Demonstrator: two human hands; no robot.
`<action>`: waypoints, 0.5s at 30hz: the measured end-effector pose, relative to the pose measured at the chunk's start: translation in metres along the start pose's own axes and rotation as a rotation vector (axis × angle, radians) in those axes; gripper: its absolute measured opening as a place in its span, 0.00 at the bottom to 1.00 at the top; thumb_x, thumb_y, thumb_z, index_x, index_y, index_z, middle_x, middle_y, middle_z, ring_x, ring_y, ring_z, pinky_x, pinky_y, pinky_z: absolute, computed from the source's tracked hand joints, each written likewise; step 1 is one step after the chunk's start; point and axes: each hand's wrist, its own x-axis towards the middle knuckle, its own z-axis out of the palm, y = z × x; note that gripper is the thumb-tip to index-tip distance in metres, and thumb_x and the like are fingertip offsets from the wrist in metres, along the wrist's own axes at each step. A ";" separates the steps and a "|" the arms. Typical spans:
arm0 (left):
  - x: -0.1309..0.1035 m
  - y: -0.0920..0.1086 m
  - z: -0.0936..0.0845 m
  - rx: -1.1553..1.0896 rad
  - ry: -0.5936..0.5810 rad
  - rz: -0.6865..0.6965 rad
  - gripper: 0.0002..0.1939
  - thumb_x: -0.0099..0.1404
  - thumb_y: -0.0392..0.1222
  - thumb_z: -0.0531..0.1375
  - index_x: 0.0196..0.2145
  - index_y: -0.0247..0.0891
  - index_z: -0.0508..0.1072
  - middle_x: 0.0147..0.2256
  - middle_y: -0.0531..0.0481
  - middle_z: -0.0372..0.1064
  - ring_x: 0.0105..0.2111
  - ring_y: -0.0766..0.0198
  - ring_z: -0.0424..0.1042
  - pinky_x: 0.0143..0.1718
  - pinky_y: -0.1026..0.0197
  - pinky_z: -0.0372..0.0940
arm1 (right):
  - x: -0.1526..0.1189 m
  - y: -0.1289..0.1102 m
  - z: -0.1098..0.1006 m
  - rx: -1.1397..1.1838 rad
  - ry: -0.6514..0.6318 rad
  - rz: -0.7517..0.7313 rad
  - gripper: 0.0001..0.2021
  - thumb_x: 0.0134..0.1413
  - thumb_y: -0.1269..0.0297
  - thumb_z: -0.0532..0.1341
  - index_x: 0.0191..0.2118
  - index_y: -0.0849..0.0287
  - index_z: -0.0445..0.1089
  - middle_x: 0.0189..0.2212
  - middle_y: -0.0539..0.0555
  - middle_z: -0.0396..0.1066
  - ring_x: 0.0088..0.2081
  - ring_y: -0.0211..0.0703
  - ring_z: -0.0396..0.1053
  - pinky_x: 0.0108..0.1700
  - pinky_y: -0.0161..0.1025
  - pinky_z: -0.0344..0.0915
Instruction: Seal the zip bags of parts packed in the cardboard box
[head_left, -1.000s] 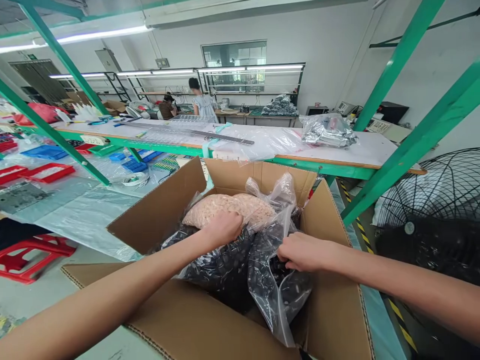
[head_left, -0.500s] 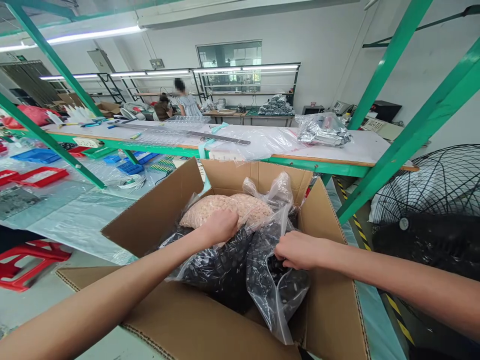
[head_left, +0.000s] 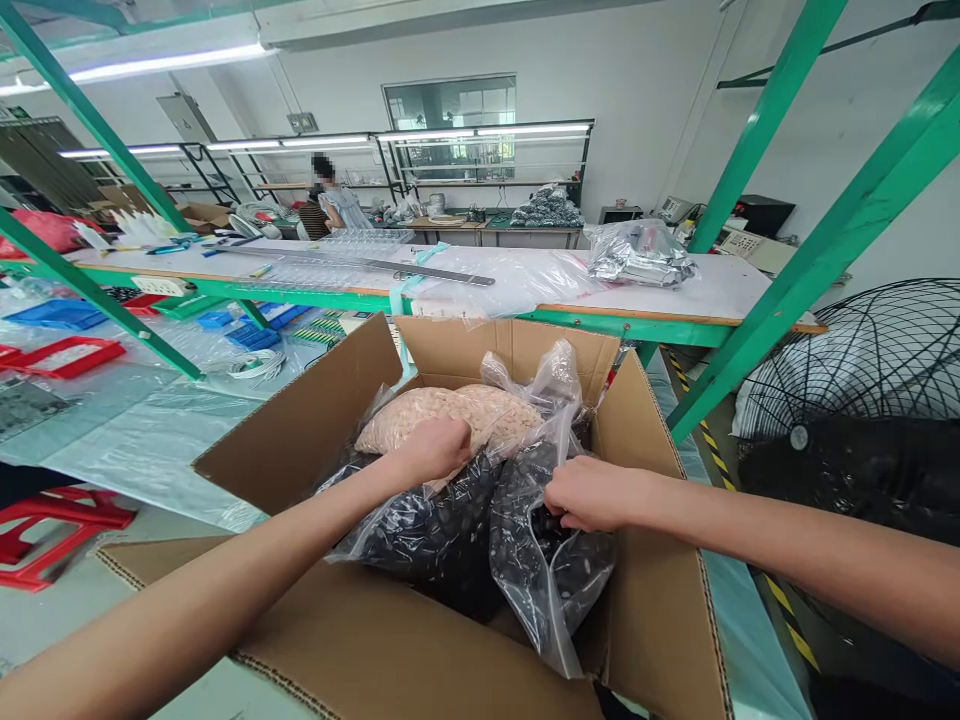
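Note:
An open cardboard box (head_left: 360, 640) stands in front of me with several clear plastic bags inside. My left hand (head_left: 439, 450) is closed at the top of a bag of small black parts (head_left: 435, 540), seemingly pinching its film; the fingertips are hidden. Behind it lies a bag of small pale pink parts (head_left: 405, 415). My right hand (head_left: 585, 492) is closed at the mouth of a second, open zip bag of black parts (head_left: 517, 550) on the right side of the box. Its fingertips point down into the opening and are partly hidden.
Beyond the box runs a green-framed bench (head_left: 525, 290) with a metal ruler (head_left: 435, 272) and a bag of silvery pieces (head_left: 637, 255). A large black fan (head_left: 870, 400) is at right, a red stool (head_left: 60, 530) at left. A person (head_left: 341, 205) is in the background.
The view has shifted slightly. Both hands keep almost the same places at the bags. In the background, the person has moved a little to the left and leans over.

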 end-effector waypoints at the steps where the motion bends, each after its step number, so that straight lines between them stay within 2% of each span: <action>1: 0.000 0.000 0.000 -0.001 -0.004 -0.002 0.10 0.62 0.41 0.54 0.31 0.37 0.75 0.32 0.43 0.75 0.35 0.50 0.74 0.33 0.57 0.62 | -0.001 0.000 -0.001 0.004 0.000 0.001 0.06 0.55 0.67 0.63 0.35 0.62 0.77 0.34 0.61 0.77 0.37 0.51 0.75 0.28 0.37 0.51; 10: 0.003 -0.006 0.005 -0.028 -0.005 0.019 0.10 0.61 0.43 0.55 0.30 0.37 0.74 0.32 0.44 0.75 0.34 0.51 0.73 0.30 0.58 0.59 | -0.010 0.005 -0.001 0.066 0.046 -0.001 0.06 0.53 0.69 0.62 0.35 0.60 0.77 0.33 0.58 0.77 0.35 0.48 0.74 0.28 0.38 0.48; 15: 0.002 -0.007 0.003 -0.037 0.002 0.017 0.10 0.62 0.44 0.55 0.29 0.38 0.73 0.31 0.45 0.75 0.33 0.52 0.73 0.29 0.58 0.58 | -0.026 0.015 -0.022 0.230 0.104 -0.053 0.07 0.53 0.64 0.64 0.37 0.59 0.76 0.29 0.53 0.75 0.31 0.43 0.69 0.29 0.37 0.50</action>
